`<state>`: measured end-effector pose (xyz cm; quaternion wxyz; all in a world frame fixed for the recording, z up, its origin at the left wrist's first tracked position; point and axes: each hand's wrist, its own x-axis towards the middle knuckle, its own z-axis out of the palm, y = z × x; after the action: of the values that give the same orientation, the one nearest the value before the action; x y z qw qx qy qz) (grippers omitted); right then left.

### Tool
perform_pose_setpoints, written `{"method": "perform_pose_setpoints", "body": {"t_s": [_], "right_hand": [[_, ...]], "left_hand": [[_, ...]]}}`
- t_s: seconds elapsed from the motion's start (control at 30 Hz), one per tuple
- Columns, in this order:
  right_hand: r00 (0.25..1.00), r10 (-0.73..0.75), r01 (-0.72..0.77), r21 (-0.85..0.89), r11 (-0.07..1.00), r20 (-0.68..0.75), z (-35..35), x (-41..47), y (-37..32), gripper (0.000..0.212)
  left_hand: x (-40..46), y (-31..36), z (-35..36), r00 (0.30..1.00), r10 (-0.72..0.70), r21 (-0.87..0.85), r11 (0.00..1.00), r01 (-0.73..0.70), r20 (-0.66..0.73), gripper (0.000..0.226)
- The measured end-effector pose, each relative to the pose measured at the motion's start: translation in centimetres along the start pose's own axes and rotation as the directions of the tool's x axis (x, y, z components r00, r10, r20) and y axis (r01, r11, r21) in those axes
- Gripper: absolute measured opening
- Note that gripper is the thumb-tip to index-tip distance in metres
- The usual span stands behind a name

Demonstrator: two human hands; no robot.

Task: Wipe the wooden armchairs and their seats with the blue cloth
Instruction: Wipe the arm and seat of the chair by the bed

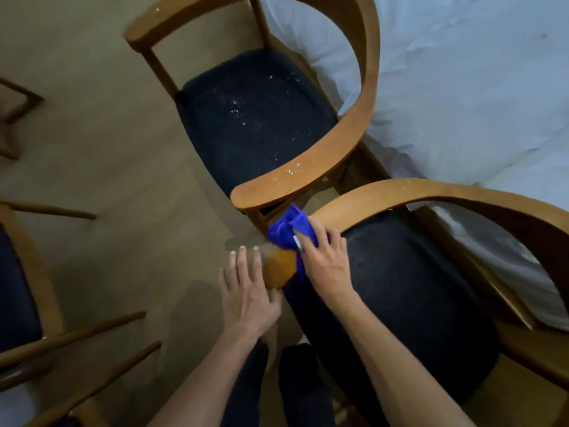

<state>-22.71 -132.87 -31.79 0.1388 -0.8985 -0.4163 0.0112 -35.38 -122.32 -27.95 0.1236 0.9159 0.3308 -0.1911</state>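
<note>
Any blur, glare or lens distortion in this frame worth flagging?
Head view: wide-angle bending curves the far armchair; left hand slightly motion-blurred; droplets glint on the far seat; right hand and blue cloth fairly sharp; dim, soft lighting.

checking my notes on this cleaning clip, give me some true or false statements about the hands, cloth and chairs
1. The right hand presses the crumpled blue cloth on the near wooden armchair's curved armrest. True.
2. The left hand holds a spray bottle. False: it holds nothing, fingers straight beside the armrest's end.
3. The far wooden armchair's dark padded seat shows pale specks. True.
4. The blue cloth lies on the floor. False: it is on the armrest, under the right hand.
</note>
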Motion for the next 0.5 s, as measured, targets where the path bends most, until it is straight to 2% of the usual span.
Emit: {"method": "perform_pose_setpoints", "body": {"t_s": [0.13, 0.23, 0.3, 0.37, 0.43, 0.5], "right_hand": [[0.964, 0.26, -0.265, -0.103, 0.959, -0.061, -2.3, 3.9, 8.1, 0.038], [0.852, 0.517, -0.523, -0.087, 0.848, -0.08, -3.1, 5.5, 12.6, 0.042], [0.805, 0.575, -0.59, -0.087, 0.803, -0.148, -3.1, 5.8, 12.8, 0.042], [0.861, 0.465, -0.494, -0.115, 0.862, -0.208, -2.6, 5.5, 10.4, 0.04], [0.962, 0.221, -0.239, -0.103, 0.965, -0.161, -1.4, 4.7, 7.2, 0.037], [0.99, 0.03, -0.04, -0.07, 0.997, -0.135, 0.1, 4.1, 5.4, 0.033]], "left_hand": [[2.4, 2.7, -0.8, 0.986, 0.164, -0.022, 0.986, -0.163, 0.043, 0.084], [3.6, 4.3, -1.0, 0.966, 0.252, -0.036, 0.968, -0.25, 0.056, 0.082], [4.4, 4.9, -0.8, 0.959, 0.281, -0.047, 0.959, -0.279, 0.048, 0.082], [4.9, 5.4, -0.3, 0.955, 0.294, -0.051, 0.955, -0.292, 0.038, 0.085], [5.1, 6.1, 0.1, 0.956, 0.292, -0.041, 0.956, -0.291, 0.037, 0.089], [5.2, 6.9, 0.3, 0.962, 0.272, -0.048, 0.962, -0.271, 0.023, 0.091]]}}
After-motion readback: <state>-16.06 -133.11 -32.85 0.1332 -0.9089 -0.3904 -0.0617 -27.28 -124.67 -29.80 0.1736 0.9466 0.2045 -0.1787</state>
